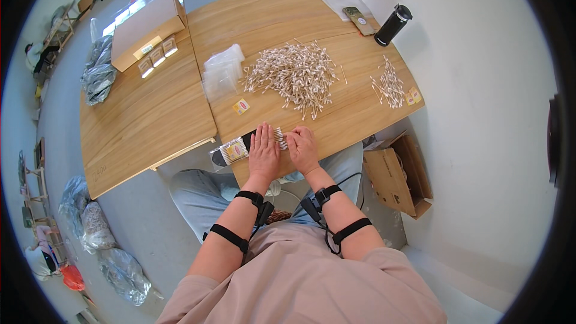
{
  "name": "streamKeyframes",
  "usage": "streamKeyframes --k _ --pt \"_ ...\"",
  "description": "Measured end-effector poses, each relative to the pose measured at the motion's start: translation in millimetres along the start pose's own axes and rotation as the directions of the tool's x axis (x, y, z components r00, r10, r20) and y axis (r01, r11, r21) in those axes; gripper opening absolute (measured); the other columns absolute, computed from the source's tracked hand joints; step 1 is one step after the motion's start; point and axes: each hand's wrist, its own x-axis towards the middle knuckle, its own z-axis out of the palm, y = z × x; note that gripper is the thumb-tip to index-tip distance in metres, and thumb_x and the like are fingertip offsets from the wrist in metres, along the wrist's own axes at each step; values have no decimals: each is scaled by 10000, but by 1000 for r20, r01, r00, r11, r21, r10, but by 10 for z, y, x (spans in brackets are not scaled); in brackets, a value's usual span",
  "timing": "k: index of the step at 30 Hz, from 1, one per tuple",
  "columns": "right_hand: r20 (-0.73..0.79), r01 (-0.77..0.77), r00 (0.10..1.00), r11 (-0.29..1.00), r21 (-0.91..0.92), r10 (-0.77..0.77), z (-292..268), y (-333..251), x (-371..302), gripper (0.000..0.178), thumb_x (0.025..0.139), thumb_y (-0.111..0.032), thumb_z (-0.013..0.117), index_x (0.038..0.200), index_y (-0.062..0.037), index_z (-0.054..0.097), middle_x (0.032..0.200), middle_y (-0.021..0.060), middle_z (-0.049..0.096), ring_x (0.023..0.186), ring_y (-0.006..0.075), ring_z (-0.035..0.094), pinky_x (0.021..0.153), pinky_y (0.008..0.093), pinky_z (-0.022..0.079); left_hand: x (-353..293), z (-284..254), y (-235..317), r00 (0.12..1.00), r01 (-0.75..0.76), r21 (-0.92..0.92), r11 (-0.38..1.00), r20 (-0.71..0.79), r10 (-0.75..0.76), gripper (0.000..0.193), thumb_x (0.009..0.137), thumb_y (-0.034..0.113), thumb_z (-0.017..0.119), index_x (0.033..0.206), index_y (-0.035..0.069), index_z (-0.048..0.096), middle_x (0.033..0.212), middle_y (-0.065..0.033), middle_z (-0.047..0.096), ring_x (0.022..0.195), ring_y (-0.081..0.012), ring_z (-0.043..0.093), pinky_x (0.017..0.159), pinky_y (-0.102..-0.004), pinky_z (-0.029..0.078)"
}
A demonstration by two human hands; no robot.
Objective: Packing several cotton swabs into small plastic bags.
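At the table's near edge my left hand (264,151) lies flat, fingers stretched out together, over a black strip (247,138) and part of a row of cotton swabs. A few swabs in that row (280,138) show between my two hands. My right hand (302,150) is closed, its bent fingers and thumb at the right end of these swabs; its exact grip is partly hidden. Just left of my left hand is a clear packet (227,153) with swabs, a black piece and a yellow-and-red label inside. Farther out lies a big loose heap of cotton swabs (294,75).
Clear bags (223,73) lie left of the heap, with a small label card (241,107) nearby. A smaller swab pile (390,87), phone (358,20) and black bottle (393,25) are at right. A carton (149,29) stands at far left; an open box (397,174) is beside the table.
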Motion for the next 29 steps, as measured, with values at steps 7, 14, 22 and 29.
streamKeyframes --k 7,14,22,29 --pt "18 -3 1000 1000 -19 3 5 -9 9 194 912 -208 579 937 -64 707 930 127 580 942 313 539 863 415 446 4 -4 4 1000 4 -24 1000 -5 -4 574 995 293 412 1490 19 313 1575 -125 273 1478 -244 208 1207 -402 152" --pt "23 8 1000 994 -106 -5 23 -45 14 187 907 -212 582 969 -89 709 945 121 574 959 309 535 873 414 441 -5 -3 2 1000 -5 -3 1000 -14 5 573 999 300 399 1491 19 311 1573 -125 276 1479 -243 205 1208 -402 148" --pt "39 21 999 997 -76 -18 -9 -55 21 208 837 -157 620 1019 -85 690 976 122 575 982 314 533 893 420 440 -11 -3 6 998 -20 -56 998 -54 17 547 983 261 435 1457 -1 359 1553 -146 308 1462 -275 245 1196 -419 185" --pt "235 147 965 981 -123 -115 17 65 277 265 824 -159 630 1076 -93 677 1058 147 592 1039 322 544 917 423 444 -19 -1 -12 998 -37 -24 999 -44 36 554 985 273 431 1462 1 352 1559 -144 297 1464 -274 237 1200 -415 176"
